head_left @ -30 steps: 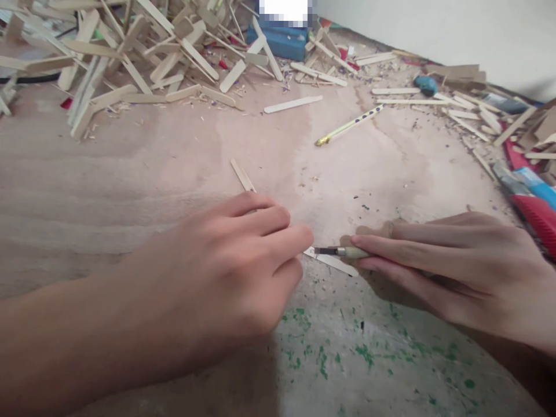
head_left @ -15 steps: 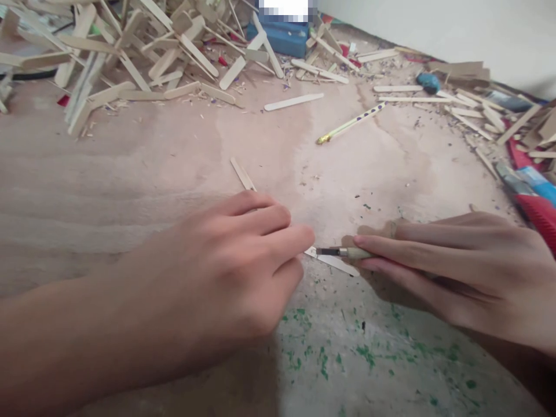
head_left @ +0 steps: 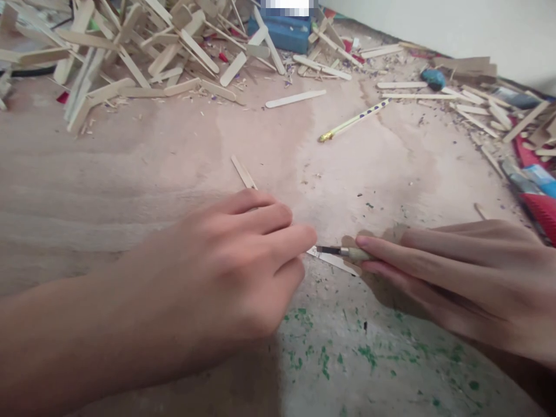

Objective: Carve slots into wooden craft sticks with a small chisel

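Observation:
My left hand (head_left: pixel 243 260) is closed on a flat wooden craft stick (head_left: pixel 336 263) and presses it down on the wooden table (head_left: pixel 174 156). The stick's rounded end shows to the right of my fingertips. Beyond my knuckles another slim piece of wood (head_left: pixel 243 172) sticks out; whether it is the same stick is hidden. My right hand (head_left: pixel 456 278) grips a small carving knife (head_left: pixel 356 253) by its pale handle between thumb and fingers. Its dark blade points left and lies at the stick, close to my left fingertips.
A tangled heap of craft sticks (head_left: pixel 174 43) lies at the back left, beside a blue block (head_left: pixel 280 33). A dotted pencil (head_left: pixel 354 120) and a loose stick (head_left: pixel 295 99) lie mid-table. More sticks, scraps and a red tool (head_left: pixel 541 214) line the right side.
Both hands keep nearly the same place. The knife's handle has dipped slightly and now covers more of the stick's end. The whole view has shifted a little.

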Demonstrator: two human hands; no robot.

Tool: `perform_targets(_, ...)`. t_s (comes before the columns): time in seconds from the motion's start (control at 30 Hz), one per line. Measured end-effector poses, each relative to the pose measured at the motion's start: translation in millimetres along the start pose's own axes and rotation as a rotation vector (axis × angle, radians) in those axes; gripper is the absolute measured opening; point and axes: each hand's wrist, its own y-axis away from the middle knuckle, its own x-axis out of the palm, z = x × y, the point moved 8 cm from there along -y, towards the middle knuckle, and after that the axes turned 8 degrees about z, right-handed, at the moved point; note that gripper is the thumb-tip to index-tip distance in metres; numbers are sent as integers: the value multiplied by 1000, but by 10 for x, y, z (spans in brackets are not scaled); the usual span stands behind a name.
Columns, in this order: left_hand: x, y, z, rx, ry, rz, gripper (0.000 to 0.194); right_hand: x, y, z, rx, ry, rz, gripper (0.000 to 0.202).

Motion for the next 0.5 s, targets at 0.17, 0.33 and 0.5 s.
perform_targets(0.17, 22, 6, 5, -15, -1, 18, 38, 1, 44, -21, 23, -44, 2, 21)
perform_targets(0.33, 8, 16, -24, 2, 2, 9, 34, 54, 6, -43, 44, -121, -5, 17)
perform_targets(0.5, 4, 9, -19, -5, 1, 27, 36, 53, 9, -54, 20, -141, -40, 17)
